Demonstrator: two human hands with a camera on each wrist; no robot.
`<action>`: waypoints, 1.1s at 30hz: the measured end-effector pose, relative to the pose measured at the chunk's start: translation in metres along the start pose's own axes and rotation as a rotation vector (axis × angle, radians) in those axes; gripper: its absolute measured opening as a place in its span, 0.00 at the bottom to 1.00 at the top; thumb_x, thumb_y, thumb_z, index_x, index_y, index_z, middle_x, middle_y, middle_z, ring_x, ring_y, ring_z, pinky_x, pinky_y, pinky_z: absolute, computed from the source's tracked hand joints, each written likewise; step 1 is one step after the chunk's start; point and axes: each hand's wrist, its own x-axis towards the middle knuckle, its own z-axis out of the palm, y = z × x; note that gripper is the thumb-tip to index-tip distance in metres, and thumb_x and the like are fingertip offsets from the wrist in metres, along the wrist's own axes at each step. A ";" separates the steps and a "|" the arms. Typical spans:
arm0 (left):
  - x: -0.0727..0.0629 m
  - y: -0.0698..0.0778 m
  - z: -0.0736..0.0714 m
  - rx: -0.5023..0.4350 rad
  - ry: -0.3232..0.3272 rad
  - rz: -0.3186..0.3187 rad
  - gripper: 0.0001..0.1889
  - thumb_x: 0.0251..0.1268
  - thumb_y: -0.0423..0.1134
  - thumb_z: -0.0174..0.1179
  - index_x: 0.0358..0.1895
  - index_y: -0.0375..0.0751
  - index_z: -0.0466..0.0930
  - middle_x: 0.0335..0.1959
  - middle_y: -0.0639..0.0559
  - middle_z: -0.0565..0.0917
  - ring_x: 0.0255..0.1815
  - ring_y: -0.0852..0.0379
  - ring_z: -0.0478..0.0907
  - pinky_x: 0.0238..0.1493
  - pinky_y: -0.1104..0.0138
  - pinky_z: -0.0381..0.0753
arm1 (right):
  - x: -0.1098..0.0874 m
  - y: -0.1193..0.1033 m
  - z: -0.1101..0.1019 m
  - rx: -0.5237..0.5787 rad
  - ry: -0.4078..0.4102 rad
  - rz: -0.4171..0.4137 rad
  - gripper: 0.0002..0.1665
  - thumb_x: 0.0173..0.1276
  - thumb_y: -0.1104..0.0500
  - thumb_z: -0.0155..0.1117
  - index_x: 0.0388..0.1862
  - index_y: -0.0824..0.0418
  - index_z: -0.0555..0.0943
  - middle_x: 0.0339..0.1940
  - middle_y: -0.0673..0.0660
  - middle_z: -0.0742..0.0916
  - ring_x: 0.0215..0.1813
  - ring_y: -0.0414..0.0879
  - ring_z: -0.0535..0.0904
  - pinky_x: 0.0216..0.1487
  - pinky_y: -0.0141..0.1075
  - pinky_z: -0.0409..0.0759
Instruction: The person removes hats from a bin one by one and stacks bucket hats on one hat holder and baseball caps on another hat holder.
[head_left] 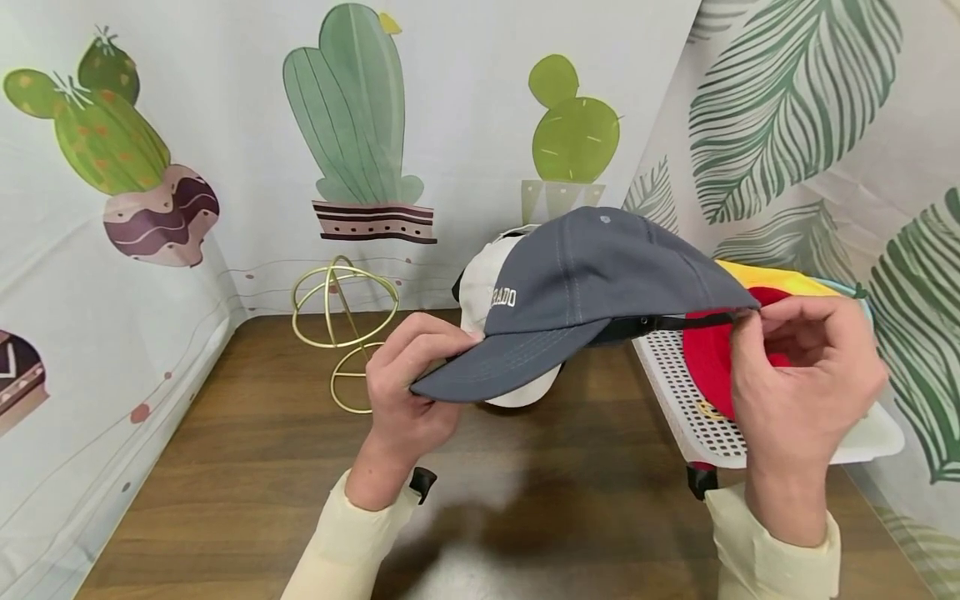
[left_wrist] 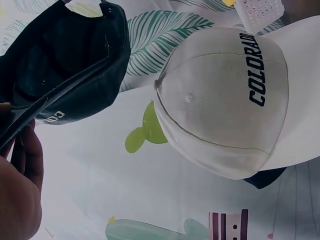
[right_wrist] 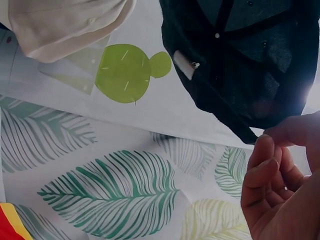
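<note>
A dark grey baseball cap [head_left: 600, 267] with white lettering on its front is held in the air between both hands. My left hand [head_left: 412, 367] grips its brim at the left, thumb on top and fingers beneath. At the other end, my right hand [head_left: 813, 375] pinches the cap's back edge between thumb and fingers. The cap's dark inside [right_wrist: 250, 55] shows in the right wrist view. Behind it is a white cap [left_wrist: 220, 100] lettered COLORADO, partly hidden in the head view; what supports it is not visible.
A gold wire stand [head_left: 345, 333] is at the back left of the wooden table [head_left: 247, 483]. On the right, a white perforated basket [head_left: 682, 400] holds a red hat [head_left: 708, 367] and something yellow [head_left: 780, 277]. Printed cloths hang behind.
</note>
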 end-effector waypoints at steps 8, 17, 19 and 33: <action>0.002 0.004 0.003 0.020 -0.019 0.122 0.06 0.68 0.33 0.68 0.42 0.32 0.88 0.33 0.41 0.84 0.33 0.48 0.82 0.38 0.62 0.83 | 0.000 0.014 -0.006 -0.009 -0.095 0.159 0.15 0.67 0.66 0.69 0.30 0.80 0.80 0.21 0.50 0.85 0.20 0.39 0.77 0.31 0.26 0.80; 0.005 0.007 0.011 0.066 -0.032 0.250 0.07 0.71 0.33 0.69 0.44 0.32 0.90 0.34 0.42 0.82 0.34 0.49 0.80 0.38 0.62 0.82 | 0.001 0.012 -0.008 0.105 -0.233 0.530 0.10 0.73 0.60 0.72 0.46 0.66 0.90 0.31 0.58 0.89 0.23 0.47 0.82 0.34 0.27 0.85; 0.005 0.008 0.013 0.079 -0.029 0.273 0.07 0.71 0.33 0.69 0.44 0.33 0.90 0.33 0.42 0.82 0.34 0.48 0.79 0.39 0.62 0.82 | 0.000 0.009 -0.008 0.191 -0.252 0.561 0.12 0.74 0.61 0.70 0.52 0.65 0.89 0.36 0.59 0.89 0.24 0.48 0.84 0.34 0.28 0.86; 0.000 0.012 0.026 0.282 -0.039 0.496 0.05 0.72 0.31 0.68 0.44 0.39 0.93 0.34 0.47 0.85 0.34 0.52 0.80 0.37 0.67 0.83 | -0.019 -0.010 -0.001 0.617 -0.608 0.435 0.20 0.87 0.64 0.45 0.71 0.70 0.72 0.54 0.65 0.84 0.46 0.53 0.86 0.50 0.36 0.88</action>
